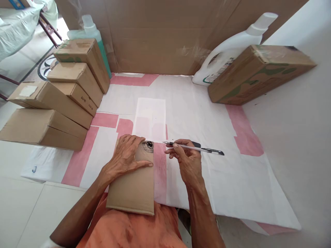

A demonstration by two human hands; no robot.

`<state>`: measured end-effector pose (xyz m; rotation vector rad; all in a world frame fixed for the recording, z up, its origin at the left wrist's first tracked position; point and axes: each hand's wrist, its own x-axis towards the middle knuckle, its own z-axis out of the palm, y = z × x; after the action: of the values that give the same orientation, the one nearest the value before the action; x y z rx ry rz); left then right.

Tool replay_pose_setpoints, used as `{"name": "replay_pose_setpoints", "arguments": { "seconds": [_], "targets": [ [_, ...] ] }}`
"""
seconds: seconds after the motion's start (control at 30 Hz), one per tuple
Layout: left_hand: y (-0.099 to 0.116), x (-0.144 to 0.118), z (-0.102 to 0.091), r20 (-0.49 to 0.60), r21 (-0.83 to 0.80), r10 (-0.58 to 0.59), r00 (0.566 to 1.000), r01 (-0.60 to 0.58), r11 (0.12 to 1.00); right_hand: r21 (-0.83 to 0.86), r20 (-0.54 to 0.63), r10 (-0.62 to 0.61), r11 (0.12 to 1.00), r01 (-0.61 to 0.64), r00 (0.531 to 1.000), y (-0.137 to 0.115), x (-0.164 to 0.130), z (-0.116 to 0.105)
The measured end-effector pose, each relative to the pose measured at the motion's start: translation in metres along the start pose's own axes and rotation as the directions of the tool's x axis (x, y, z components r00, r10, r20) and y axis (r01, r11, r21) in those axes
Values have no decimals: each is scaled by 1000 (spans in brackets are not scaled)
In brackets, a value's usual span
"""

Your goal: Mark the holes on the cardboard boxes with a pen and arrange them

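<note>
A flat piece of brown cardboard [131, 191] lies at the table's near edge, its lower end against an orange shirt. Dark scribbled loops and a black patch [149, 145] mark its upper right corner. My left hand [129, 153] rests across the upper part of the cardboard, thumb stretched out and apart from the fingers. Just right of the cardboard, my right hand [187, 155] pinches a pen [186, 146] with a clear barrel and black cap on its back end. The pen's tip points left at the marks, apart from the cardboard. Behind the right hand, a small black object [196, 144] is partly hidden.
A white paper sheet [150, 119] lies beyond the cardboard on the white and pink table cover [191, 110]. Several cardboard boxes [68, 129] and a green bottle [99, 41] stand left. At right are a white jug [230, 51] and a tilted box [258, 75]. A cardboard panel [155, 38] closes the back.
</note>
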<state>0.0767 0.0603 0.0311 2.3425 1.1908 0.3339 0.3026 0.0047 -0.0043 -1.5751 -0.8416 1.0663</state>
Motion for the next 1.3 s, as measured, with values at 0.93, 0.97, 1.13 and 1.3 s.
{"name": "replay_pose_setpoints", "arguments": {
  "seconds": [0.93, 0.97, 1.13, 1.3],
  "targets": [
    [2, 0, 3, -15, -29, -42, 999, 42, 999, -103, 141, -280, 950, 295, 950, -23, -18, 40],
    [2, 0, 4, -19, -27, -40, 999, 40, 999, -103, 147, -268, 953, 284, 952, -24, -19, 38],
    [-2, 1, 6, -15, -36, -30, 999, 29, 999, -122, 107, -197, 970, 210, 974, -26, -18, 23],
    [-4, 1, 8, -8, -31, -41, 999, 41, 999, -219, 51, -125, 966, 134, 991, -17, 5, 2]
  ]
}}
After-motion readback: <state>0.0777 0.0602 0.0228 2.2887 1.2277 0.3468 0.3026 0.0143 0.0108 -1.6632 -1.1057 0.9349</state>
